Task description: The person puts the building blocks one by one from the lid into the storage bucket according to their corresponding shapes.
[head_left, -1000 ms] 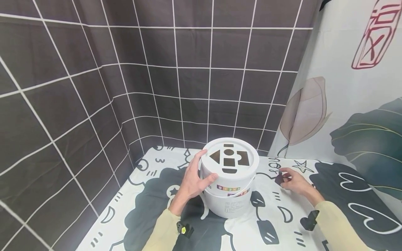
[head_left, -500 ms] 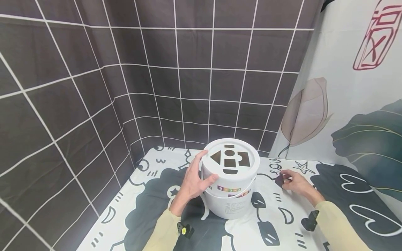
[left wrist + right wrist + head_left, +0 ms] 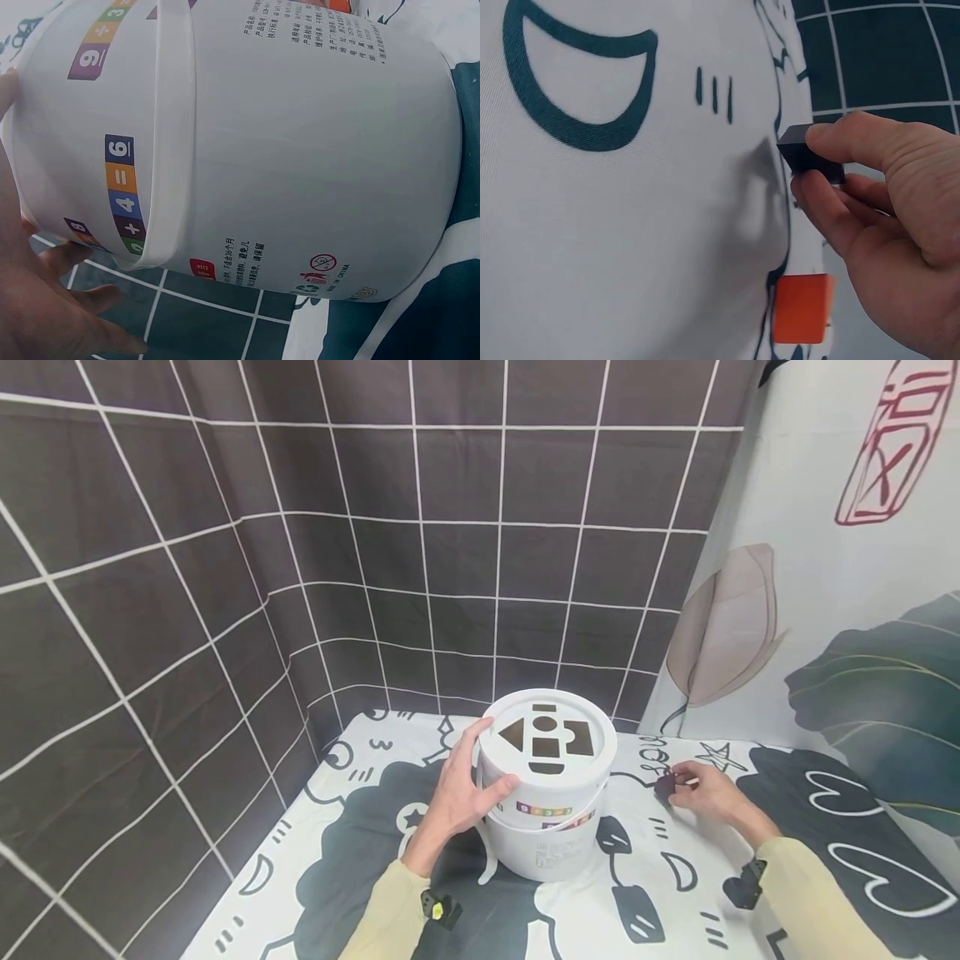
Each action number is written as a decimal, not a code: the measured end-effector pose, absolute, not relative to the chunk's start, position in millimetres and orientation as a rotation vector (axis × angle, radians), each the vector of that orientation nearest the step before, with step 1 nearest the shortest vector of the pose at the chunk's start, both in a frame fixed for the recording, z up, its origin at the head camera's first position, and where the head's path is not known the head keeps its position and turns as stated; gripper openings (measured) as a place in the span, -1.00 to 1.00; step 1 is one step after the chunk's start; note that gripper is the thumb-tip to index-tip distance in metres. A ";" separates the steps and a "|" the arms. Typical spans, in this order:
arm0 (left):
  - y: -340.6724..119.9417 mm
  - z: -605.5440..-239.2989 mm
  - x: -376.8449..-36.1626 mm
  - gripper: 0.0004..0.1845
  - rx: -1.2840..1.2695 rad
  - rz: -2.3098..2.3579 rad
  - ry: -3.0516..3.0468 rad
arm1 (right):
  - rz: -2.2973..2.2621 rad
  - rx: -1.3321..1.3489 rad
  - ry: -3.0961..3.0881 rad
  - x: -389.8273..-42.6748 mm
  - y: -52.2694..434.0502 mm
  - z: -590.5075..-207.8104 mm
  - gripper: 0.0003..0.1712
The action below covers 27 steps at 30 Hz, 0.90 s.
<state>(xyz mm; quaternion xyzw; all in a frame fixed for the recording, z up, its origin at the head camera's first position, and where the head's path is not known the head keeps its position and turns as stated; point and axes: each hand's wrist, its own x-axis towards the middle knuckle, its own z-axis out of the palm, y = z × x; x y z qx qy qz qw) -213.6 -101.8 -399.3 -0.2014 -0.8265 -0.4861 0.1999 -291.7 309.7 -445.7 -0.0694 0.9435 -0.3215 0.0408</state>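
A white bucket [image 3: 551, 814] stands mid-table, its lid [image 3: 547, 746] cut with several shape holes. My left hand [image 3: 463, 789] wraps the bucket's left side at the lid edge, thumb in front; in the left wrist view the bucket [image 3: 285, 142] with its number band fills the frame beside that hand [image 3: 52, 315]. To the bucket's right, my right hand [image 3: 701, 793] pinches a small dark block [image 3: 664, 787] just above the cloth. The right wrist view shows the dark block [image 3: 808, 154] between thumb and fingers of the hand [image 3: 870, 217], and an orange block [image 3: 802, 307] lying below it.
The table wears a white cloth [image 3: 360, 827] with black cartoon prints. Dark tiled walls [image 3: 225, 568] close the left and back. A floral curtain [image 3: 840, 610] hangs at the right. Black bands sit on both wrists.
The right hand with the dark block has shifted slightly left and up, a little nearer the bucket. The left hand stays on the bucket.
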 end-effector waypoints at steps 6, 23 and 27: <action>-102.1 -399.8 -214.7 -0.05 -0.560 -1.360 -2.303 | -0.989 -0.301 2.924 -287.7 308.1 -431.3 -0.32; -101.4 -400.3 -215.1 -0.05 -0.561 -1.356 -2.294 | -1.081 -0.414 2.958 -276.3 288.3 -389.8 -0.30; -101.3 -400.4 -214.8 -0.05 -0.557 -1.361 -2.297 | -1.119 -0.467 2.957 -273.4 281.5 -378.6 -0.33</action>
